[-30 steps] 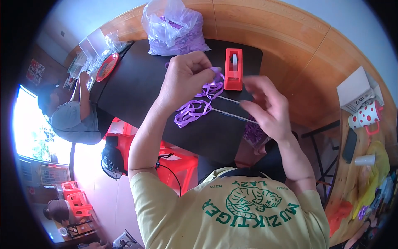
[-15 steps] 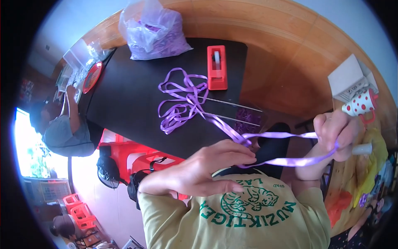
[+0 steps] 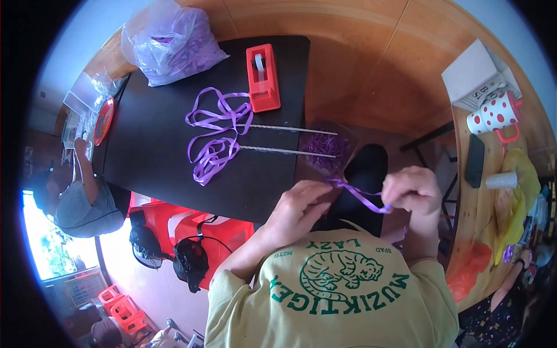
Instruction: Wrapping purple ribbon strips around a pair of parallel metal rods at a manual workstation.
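Both hands pinch one short purple ribbon strip [image 3: 361, 197] taut near the chest: left hand [image 3: 299, 209] closed on its near end, right hand [image 3: 413, 190] on the far end. It hangs off the black table [image 3: 156, 133]. Too hard a pull could likely slip it free or crease it.
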